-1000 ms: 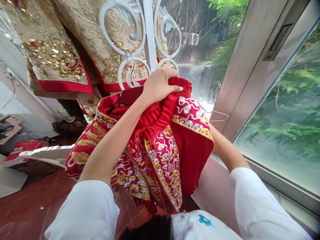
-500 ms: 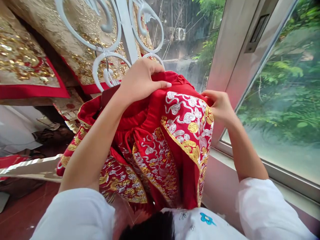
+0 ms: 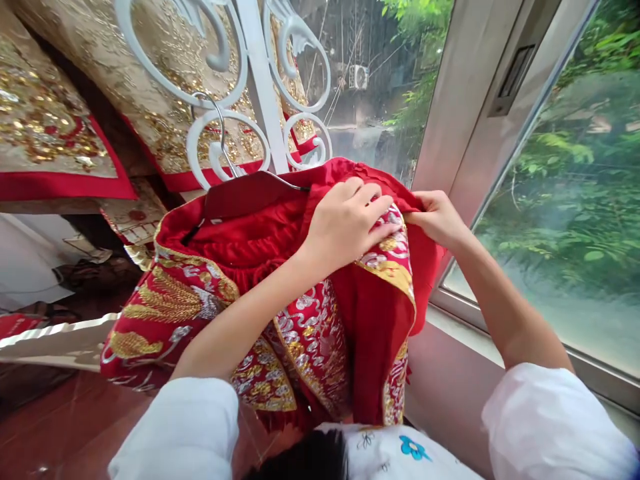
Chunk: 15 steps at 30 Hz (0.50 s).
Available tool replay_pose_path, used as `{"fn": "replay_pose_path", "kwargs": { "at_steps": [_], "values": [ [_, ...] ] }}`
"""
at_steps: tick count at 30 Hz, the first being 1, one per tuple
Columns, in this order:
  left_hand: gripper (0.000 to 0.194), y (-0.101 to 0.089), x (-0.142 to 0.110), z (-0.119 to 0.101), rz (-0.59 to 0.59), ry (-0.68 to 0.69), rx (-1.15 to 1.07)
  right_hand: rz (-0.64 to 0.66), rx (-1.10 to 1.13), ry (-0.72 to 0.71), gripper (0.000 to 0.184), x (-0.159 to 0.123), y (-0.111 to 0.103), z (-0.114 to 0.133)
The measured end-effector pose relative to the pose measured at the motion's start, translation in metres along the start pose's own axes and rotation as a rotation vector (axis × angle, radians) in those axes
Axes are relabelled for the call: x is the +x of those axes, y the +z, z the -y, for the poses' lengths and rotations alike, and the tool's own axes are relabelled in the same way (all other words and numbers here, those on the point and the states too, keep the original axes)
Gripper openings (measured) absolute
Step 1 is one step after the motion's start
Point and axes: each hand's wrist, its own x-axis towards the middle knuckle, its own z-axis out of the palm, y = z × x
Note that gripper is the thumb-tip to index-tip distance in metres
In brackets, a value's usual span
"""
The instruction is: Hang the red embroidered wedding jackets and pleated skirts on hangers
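Observation:
A red embroidered garment (image 3: 210, 293) with gold and silver patterns hangs on a red hanger (image 3: 250, 193), whose metal hook (image 3: 220, 130) sits in a white scrolled metal rack (image 3: 250, 80). My left hand (image 3: 350, 220) lies on the garment's top right part, fingers curled over the embroidered cloth. My right hand (image 3: 437, 217) pinches the red fabric edge just to the right of it. The two hands nearly touch.
Gold beaded garments with red borders (image 3: 55, 127) hang behind on the left. A large window (image 3: 565, 200) with a metal frame (image 3: 480, 100) fills the right side, its sill (image 3: 465, 327) close under my right arm. Red floor tiles (image 3: 55, 427) show lower left.
My left hand slid right and down, from the hanger's top to the embroidered panel beside my right hand. The garment's left side now spreads wider, showing a gold feather pattern.

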Motion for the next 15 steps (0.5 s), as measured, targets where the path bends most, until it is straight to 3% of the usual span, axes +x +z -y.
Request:
{"fn": "replay_pose_path", "kwargs": {
  "at_steps": [4,9,12,15],
  "values": [
    [0.034,0.039,-0.012,0.02,-0.01,-0.098,0.057,-0.189,-0.251,-0.134,0.011,0.019,-0.008,0.019],
    [0.042,0.066,-0.019,0.051,0.015,-0.204,0.125,-0.246,-0.573,-0.274,0.02,0.037,-0.008,0.054],
    [0.046,0.075,-0.021,0.056,0.062,-0.303,0.127,-0.292,-0.797,-0.29,0.033,0.007,0.011,0.06],
    [0.044,0.084,-0.031,0.059,0.105,-0.374,0.062,-0.287,-0.857,-0.156,0.037,-0.047,0.052,0.042]
  ]
}}
